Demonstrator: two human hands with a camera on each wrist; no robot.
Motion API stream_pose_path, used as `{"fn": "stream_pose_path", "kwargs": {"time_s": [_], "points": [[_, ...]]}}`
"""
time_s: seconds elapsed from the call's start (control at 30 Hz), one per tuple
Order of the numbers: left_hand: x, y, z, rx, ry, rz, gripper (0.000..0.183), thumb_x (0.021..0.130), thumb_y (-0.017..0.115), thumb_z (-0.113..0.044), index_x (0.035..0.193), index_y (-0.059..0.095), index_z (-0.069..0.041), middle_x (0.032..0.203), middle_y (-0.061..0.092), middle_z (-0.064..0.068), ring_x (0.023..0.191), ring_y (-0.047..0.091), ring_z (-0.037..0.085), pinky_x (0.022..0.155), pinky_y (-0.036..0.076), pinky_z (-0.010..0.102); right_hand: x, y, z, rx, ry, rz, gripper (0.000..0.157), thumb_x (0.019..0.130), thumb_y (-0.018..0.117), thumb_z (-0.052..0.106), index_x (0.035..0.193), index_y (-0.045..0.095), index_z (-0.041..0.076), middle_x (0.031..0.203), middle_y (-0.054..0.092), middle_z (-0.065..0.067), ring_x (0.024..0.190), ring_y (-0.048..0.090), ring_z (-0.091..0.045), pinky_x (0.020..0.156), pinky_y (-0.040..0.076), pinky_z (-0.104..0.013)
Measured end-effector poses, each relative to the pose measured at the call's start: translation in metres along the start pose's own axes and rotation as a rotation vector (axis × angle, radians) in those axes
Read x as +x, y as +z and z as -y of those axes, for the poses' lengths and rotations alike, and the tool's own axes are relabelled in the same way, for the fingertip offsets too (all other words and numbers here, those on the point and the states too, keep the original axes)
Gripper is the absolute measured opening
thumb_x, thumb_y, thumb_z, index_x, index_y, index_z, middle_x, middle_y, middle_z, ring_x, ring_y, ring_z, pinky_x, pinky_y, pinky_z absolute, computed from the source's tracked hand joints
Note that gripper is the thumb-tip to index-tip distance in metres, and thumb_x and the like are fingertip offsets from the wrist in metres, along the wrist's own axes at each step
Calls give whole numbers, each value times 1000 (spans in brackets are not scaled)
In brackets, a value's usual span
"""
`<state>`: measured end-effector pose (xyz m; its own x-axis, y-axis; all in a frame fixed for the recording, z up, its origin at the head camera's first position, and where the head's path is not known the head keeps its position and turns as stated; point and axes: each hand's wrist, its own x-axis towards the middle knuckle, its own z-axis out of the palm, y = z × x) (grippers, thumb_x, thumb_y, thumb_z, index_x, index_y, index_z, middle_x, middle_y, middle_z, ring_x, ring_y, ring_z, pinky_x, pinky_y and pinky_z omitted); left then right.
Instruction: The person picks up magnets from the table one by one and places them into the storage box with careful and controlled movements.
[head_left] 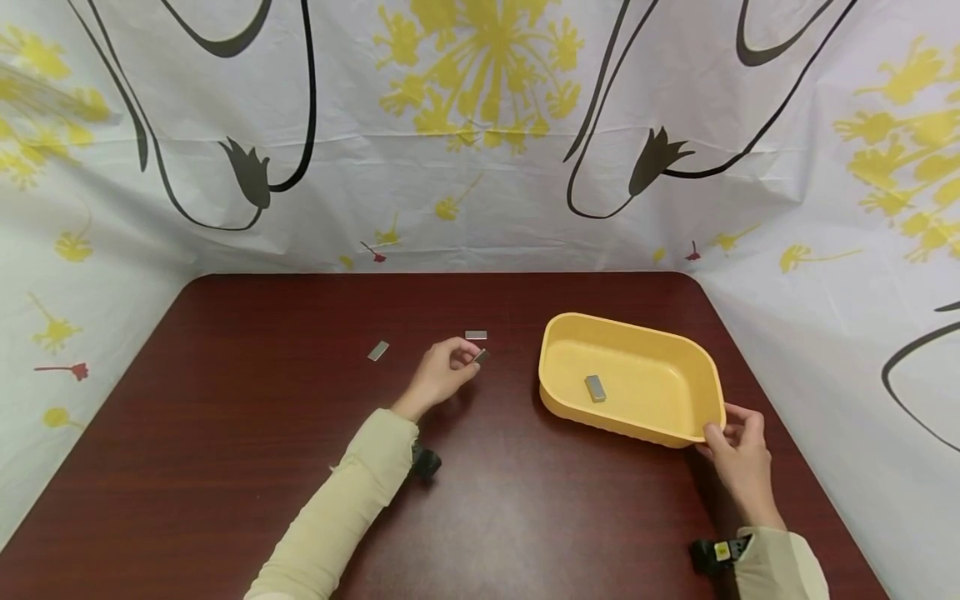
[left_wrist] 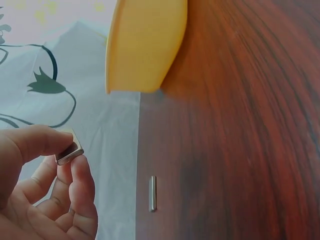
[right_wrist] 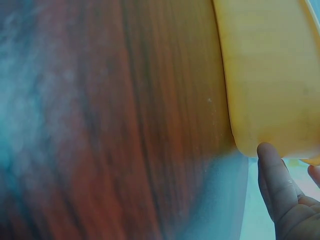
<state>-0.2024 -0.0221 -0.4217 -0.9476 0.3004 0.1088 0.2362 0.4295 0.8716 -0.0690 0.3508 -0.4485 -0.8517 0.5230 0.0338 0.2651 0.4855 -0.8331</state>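
Observation:
Between thumb and fingers my left hand point(head_left: 438, 375) pinches a small silver rectangular metal block point(head_left: 481, 356); the left wrist view shows that block point(left_wrist: 70, 154) held at the fingertips. Just beyond the hand, a similar metal block point(head_left: 476, 335) lies on the table, and another block point(head_left: 378, 351) lies to the left. My right hand point(head_left: 742, 467) grips the near right corner of a yellow plastic tray point(head_left: 630, 427), thumb at the rim. Inside the tray rests one metal block point(head_left: 596, 388). In the right wrist view the thumb point(right_wrist: 275, 175) overlaps the tray's end.
Everything stands on a dark red-brown wooden table point(head_left: 262, 467). A white cloth point(head_left: 495, 225) printed with yellow flowers and dark stems hangs behind the table and along both sides. Each wrist carries a small black camera point(head_left: 426, 463).

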Motion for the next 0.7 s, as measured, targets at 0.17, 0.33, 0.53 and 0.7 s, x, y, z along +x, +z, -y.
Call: {"fn": "stream_pose_path", "kwargs": {"time_s": [0.17,0.33,0.53,0.7], "points": [[2,3,-6,-4,1,21,15,78,63,-7,93,61,-3,82,59,5,72,57,16,68,46,29,-1,0,2,6,-6,7,44,85,43,13,125,30,1,93,49,-15,62,54,1,55,49,-17],[4,6,-12,-15,13,29,14,79,63,-7,93,61,-4,83,59,5,71,56,16,67,46,27,-1,-1,2,-1,-11,12,44,85,43,13,125,29,1,94,48,-16,61,54,1,55,48,-16],[6,15,-19,-46,28,47,15,79,63,-7,93,61,-4,83,58,5,71,56,15,67,46,25,-1,-1,2,-8,-15,20,45,85,43,13,126,28,1,95,48,-16,62,54,2,55,48,-16],[5,25,-24,-69,35,77,14,80,62,-8,93,61,-5,84,58,4,70,55,14,66,45,23,-2,-2,4,-9,-13,12,44,85,42,13,125,29,1,94,49,-16,62,54,3,55,48,-16]]}}
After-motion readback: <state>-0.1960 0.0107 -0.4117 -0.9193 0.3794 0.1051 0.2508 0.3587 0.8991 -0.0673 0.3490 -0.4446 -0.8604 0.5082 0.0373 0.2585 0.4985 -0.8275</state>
